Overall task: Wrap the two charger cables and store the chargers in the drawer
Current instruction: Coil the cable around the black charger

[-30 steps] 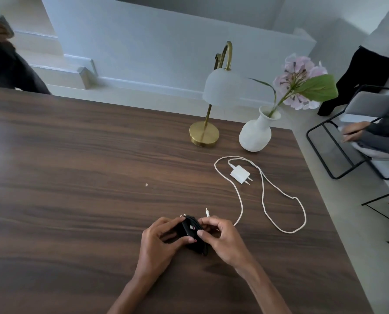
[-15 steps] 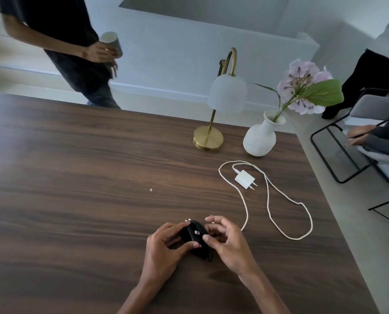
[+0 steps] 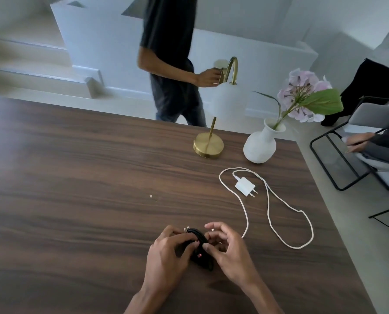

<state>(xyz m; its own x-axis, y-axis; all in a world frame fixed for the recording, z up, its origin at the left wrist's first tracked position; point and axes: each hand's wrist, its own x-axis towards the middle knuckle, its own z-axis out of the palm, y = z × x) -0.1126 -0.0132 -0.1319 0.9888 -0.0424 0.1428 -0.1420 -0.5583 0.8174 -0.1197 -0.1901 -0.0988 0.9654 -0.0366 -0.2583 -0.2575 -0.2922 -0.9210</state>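
Note:
A black charger [image 3: 200, 248] with its black cable wound around it sits between both my hands, low on the dark wooden table [image 3: 75, 189]. My left hand [image 3: 168, 254] grips its left side, where the plug prongs stick out. My right hand [image 3: 228, 248] pinches the wound cable from the right. A white charger [image 3: 245, 186] lies further back right, its white cable [image 3: 277, 223] spread in loose loops on the table, one end running under my right hand. No drawer is in view.
A brass lamp [image 3: 209, 145] with a white shade and a white vase [image 3: 260, 145] with pink flowers stand at the table's far right. A person in dark clothes [image 3: 170, 64] walks behind the table holding a cup. Another person sits on a black-framed chair [image 3: 338, 155] at right.
The walking person has moved from the far left to behind the lamp. My hands stay on the black charger, fingers shifting slightly around the cable. The white charger has not moved.

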